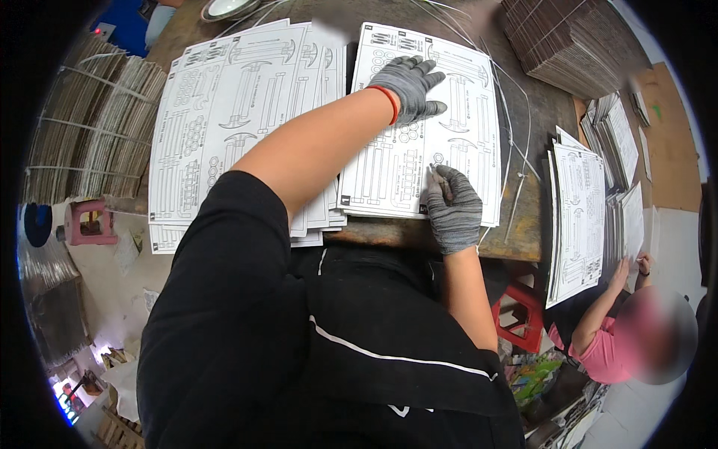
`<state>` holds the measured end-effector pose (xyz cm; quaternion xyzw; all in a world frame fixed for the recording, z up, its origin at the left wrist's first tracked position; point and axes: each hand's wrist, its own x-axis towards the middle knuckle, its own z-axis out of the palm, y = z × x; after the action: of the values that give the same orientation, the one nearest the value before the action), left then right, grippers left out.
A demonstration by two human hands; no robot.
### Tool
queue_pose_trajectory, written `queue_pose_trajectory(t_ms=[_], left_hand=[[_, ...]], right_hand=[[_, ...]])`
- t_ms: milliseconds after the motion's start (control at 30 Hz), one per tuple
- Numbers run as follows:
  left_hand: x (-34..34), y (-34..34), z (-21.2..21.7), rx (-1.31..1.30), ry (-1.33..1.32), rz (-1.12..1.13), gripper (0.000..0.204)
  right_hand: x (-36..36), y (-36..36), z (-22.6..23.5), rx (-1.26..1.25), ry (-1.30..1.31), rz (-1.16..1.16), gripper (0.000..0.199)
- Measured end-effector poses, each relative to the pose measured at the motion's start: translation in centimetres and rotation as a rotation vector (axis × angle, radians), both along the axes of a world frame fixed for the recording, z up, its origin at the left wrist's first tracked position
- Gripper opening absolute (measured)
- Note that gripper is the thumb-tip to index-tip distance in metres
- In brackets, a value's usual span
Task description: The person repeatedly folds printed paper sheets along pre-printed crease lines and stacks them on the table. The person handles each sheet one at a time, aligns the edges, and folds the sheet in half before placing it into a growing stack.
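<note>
A stack of white printed sheets (370,176), with line drawings of picks, bolts and nuts, lies in front of me on the dark wooden table. My left hand (410,86), in a grey knit glove with a red band at the wrist, rests on its upper part with the fingers spread. Near the stack's lower edge my right hand (454,213), gloved alike, is closed in a pinch; a small tip shows at its fingers, too small to name. To the left, partly behind my left arm, a second, unevenly layered pile of similar sheets (254,82) lies close by.
Strapped bundles of cardboard (97,123) stand at far left, another cardboard stack (572,41) at back right. Loose white straps (516,150) trail along the table's right side. More printed sheets (576,224) stand at right, near a person in pink (606,352). A red stool (520,318) stands below.
</note>
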<state>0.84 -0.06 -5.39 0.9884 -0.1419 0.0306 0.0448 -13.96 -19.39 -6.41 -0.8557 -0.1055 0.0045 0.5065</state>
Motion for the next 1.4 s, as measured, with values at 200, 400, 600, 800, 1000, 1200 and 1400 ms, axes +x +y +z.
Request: queue_pose_trajectory(t_ms=[200,400,600,800,1000,1200,1400], left_hand=[[-0.1,0.0,-0.9,0.004,0.048,0.051,0.073],[-0.4,0.0,-1.0,-0.045,0.050,0.080,0.072],[-0.3,0.2,-1.3,-0.051,0.027,0.070,0.072],[-0.1,0.3,-0.2,-0.065,0.076,0.049,0.074],[-0.1,0.9,0.4,-0.119,0.128,-0.002,0.076],[-0.6,0.9,0.1,-0.156,0.088,-0.006,0.075],[-0.2,0.6,0.0,-0.125,0.090,-0.002,0.074]], right_hand=[[0.4,0.8,-1.4,-0.052,-0.039,-0.013,0.023],[1.6,2.1,-0.7,-0.222,-0.137,0.015,0.018],[1.9,3.3,0.8,-0.358,-0.156,0.045,0.016],[1.4,3.2,0.9,-0.464,-0.131,0.086,0.016],[-1.9,1.6,1.5,-0.553,-0.220,0.167,0.016],[-2.9,0.5,2.7,-0.400,-0.016,0.204,0.014],[-0.5,1.1,2.0,-0.251,-0.001,0.125,0.017]])
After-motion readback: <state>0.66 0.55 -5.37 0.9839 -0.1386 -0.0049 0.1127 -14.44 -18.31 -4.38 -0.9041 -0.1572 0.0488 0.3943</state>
